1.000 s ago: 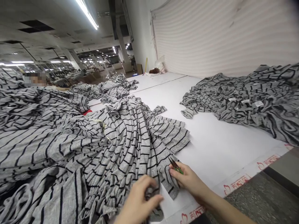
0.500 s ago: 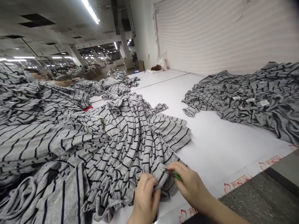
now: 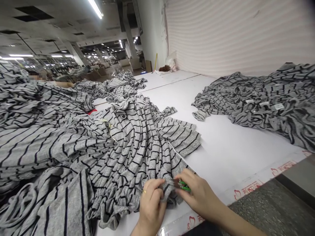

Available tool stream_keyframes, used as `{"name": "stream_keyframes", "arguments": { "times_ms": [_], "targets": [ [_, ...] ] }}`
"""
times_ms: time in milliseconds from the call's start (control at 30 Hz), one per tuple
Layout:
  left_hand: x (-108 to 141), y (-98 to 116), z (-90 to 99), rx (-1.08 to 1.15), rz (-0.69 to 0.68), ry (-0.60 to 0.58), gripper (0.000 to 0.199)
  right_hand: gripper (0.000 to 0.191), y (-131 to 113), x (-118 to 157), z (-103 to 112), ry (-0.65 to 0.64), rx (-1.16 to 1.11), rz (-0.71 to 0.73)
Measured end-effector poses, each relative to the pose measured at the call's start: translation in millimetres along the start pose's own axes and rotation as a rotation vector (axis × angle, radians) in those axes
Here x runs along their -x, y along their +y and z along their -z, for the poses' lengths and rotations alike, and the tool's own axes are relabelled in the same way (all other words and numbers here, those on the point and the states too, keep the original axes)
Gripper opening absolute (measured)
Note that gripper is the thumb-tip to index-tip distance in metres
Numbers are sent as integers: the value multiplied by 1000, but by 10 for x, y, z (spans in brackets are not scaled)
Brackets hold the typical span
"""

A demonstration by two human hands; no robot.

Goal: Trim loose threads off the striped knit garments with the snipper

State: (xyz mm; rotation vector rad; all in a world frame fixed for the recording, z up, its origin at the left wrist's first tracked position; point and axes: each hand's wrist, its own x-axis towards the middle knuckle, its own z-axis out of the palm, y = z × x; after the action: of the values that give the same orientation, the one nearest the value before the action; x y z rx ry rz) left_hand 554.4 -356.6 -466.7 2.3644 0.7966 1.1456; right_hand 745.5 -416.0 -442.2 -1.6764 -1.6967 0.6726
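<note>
My left hand [image 3: 152, 203], with a ring on one finger, is closed on the edge of a grey garment [image 3: 142, 141] with dark stripes. In my right hand [image 3: 197, 193] I hold green-handled thread snips [image 3: 184, 186], their blades pointing left at the fabric beside my left fingers. The blade tips are too blurred to tell whether they touch the cloth. The garment lies bunched in folds across the near table, and a thin pale cord [image 3: 176, 150] runs over it.
More striped garments are heaped at the left [image 3: 36, 98], and another pile with white labels [image 3: 265, 101] lies at the right. The white table [image 3: 228, 147] has red-printed tape along its front edge. A person's arm [image 3: 64, 84] shows behind the left heap.
My left hand has turned and lifted slightly, its fingers now closer to the snips. The snips have shifted slightly left along the fabric edge. The piles stay put.
</note>
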Motion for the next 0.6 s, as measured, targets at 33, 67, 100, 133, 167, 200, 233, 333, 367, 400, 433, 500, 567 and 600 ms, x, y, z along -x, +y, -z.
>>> {"name": "stream_keyframes", "arguments": {
  "times_ms": [33,67,100,133,167,200,233,333,367,400,433,500,567,600],
  "targets": [
    [-17,17,5,88,128,-28,14,22,15,-26,-16,27,14,5],
    [-36,33,11,173,285,-47,9,22,31,-52,-24,57,19,7],
    [-57,45,18,251,446,-58,2,22,44,-73,-23,83,11,6],
    [-77,52,23,321,591,-61,9,21,52,-88,-14,99,-7,5],
    [-95,52,27,385,700,-63,17,18,56,-95,3,97,-28,8],
    [-111,46,28,452,767,-73,24,16,54,-95,24,81,-46,16],
    [-122,34,26,519,809,-88,29,16,48,-88,47,55,-53,30],
    [-135,-7,9,658,873,-104,33,24,18,-57,96,-12,-16,87],
    [-134,-16,4,682,882,-100,33,23,9,-53,103,-21,-3,98],
    [-131,-21,1,698,885,-98,33,21,3,-54,105,-24,1,103],
    [-129,-22,1,709,886,-97,32,19,-1,-59,103,-24,-5,103],
    [-126,-19,5,725,882,-110,33,18,-1,-78,94,-29,-39,87],
    [-127,-16,10,737,880,-127,33,19,7,-95,84,-36,-66,74],
    [-129,-15,10,741,880,-135,33,20,14,-100,80,-36,-70,73]
  ]
}}
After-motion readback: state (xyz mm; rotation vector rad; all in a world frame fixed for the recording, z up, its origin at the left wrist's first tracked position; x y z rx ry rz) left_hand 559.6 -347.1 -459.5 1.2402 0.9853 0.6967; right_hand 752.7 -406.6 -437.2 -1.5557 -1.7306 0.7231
